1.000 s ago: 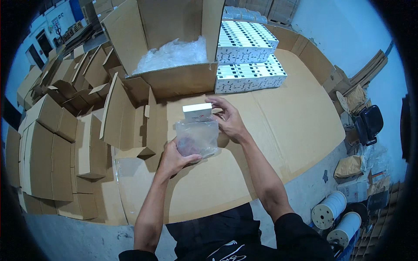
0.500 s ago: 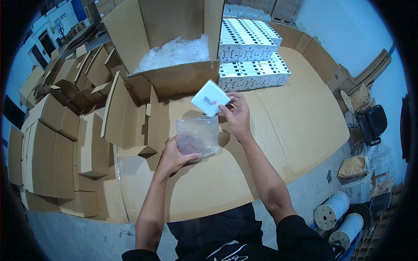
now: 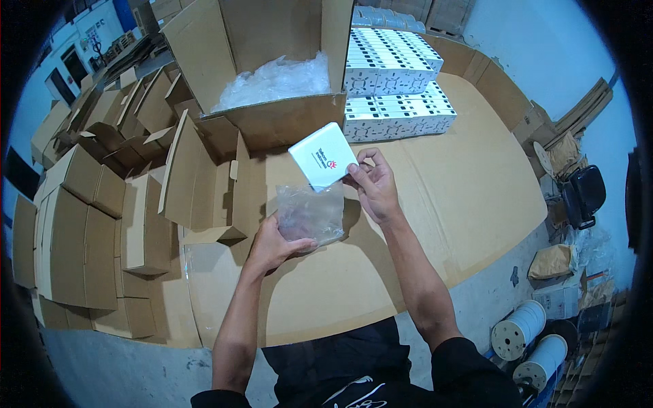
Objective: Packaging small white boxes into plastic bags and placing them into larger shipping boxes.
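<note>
In my right hand (image 3: pixel 375 185) is a flat white square box (image 3: pixel 321 155) with a small printed logo, pinched at its right corner between thumb and fingers. The box tilts over the top edge of a clear plastic bag (image 3: pixel 309 212). My left hand (image 3: pixel 275 243) grips that bag from below and the left, thumb across its lower front. The bag looks empty, and its mouth faces the white box. Left fingers show only dimly through the plastic.
Beyond my hands stands a large open carton (image 3: pixel 286 112) holding clear plastic bags (image 3: pixel 279 81). Stacked white patterned boxes (image 3: pixel 398 115) sit to its right. An open small carton (image 3: pixel 221 197) and several folded brown cartons (image 3: pixel 75 231) lie left. Cable spools (image 3: pixel 518 330) stand on the floor right.
My right hand has turned the white box so its printed face shows more fully, and brought it a little lower and left, over the bag's mouth. My left hand stays put.
</note>
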A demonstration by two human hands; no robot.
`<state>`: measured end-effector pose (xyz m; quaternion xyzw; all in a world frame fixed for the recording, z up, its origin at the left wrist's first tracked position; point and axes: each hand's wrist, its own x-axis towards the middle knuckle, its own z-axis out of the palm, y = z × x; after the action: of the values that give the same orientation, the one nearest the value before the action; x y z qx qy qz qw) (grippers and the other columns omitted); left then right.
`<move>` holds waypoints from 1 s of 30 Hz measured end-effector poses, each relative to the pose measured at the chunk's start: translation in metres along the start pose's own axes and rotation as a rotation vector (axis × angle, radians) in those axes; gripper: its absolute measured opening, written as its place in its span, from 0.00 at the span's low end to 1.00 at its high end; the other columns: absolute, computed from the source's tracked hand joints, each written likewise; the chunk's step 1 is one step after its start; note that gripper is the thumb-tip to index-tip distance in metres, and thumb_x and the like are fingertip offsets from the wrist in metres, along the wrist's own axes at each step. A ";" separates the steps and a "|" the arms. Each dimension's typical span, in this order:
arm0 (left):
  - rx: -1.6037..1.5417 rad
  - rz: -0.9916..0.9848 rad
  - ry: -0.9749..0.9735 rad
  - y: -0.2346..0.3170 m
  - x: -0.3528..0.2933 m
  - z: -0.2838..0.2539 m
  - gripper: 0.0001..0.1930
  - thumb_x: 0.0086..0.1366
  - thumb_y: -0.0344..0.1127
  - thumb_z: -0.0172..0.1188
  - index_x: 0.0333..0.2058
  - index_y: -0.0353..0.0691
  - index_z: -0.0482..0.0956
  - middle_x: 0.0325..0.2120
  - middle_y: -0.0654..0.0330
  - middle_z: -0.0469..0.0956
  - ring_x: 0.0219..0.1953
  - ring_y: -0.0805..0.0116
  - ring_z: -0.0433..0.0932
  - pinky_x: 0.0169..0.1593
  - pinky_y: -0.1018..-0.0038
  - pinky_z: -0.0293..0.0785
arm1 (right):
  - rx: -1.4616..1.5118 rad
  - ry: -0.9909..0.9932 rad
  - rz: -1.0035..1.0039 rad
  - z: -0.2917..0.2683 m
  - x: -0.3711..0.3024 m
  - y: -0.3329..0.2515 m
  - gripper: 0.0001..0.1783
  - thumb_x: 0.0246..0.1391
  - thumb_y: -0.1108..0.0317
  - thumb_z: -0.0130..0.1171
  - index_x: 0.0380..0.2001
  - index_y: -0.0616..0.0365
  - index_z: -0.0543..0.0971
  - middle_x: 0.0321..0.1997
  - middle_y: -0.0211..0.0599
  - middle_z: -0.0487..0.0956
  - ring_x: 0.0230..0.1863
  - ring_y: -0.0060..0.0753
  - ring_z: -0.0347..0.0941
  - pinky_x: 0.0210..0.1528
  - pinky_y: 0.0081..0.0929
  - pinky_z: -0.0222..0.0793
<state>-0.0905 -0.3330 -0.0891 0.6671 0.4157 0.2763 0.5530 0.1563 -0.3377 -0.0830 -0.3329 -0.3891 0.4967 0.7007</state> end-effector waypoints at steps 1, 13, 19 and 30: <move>0.000 0.000 0.002 -0.002 0.000 -0.001 0.39 0.44 0.32 0.82 0.56 0.32 0.74 0.46 0.56 0.82 0.47 0.69 0.80 0.54 0.69 0.78 | 0.020 -0.017 0.049 0.001 -0.001 -0.004 0.11 0.66 0.71 0.59 0.44 0.53 0.66 0.41 0.38 0.81 0.42 0.27 0.81 0.46 0.30 0.80; -0.043 0.044 -0.019 -0.004 0.000 0.001 0.37 0.46 0.31 0.81 0.55 0.32 0.74 0.45 0.56 0.82 0.46 0.70 0.80 0.53 0.70 0.77 | -0.066 -0.172 0.248 -0.012 -0.001 -0.020 0.11 0.66 0.69 0.59 0.43 0.52 0.66 0.37 0.30 0.76 0.37 0.19 0.76 0.36 0.20 0.75; -0.092 0.065 -0.017 -0.005 0.000 0.001 0.37 0.46 0.30 0.81 0.55 0.33 0.73 0.47 0.56 0.81 0.49 0.69 0.79 0.56 0.69 0.76 | -0.221 -0.169 0.310 -0.006 -0.002 -0.022 0.09 0.66 0.70 0.57 0.43 0.53 0.66 0.38 0.29 0.73 0.36 0.17 0.73 0.34 0.19 0.71; -0.414 0.023 0.079 -0.011 0.005 0.010 0.15 0.71 0.32 0.61 0.52 0.31 0.75 0.43 0.60 0.81 0.46 0.75 0.78 0.52 0.75 0.75 | -0.391 -0.268 0.159 -0.006 0.003 -0.007 0.07 0.61 0.74 0.57 0.38 0.56 0.69 0.35 0.24 0.70 0.36 0.17 0.68 0.40 0.20 0.67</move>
<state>-0.0826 -0.3336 -0.1029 0.5328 0.3637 0.3880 0.6582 0.1650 -0.3378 -0.0787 -0.4230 -0.5398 0.5054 0.5237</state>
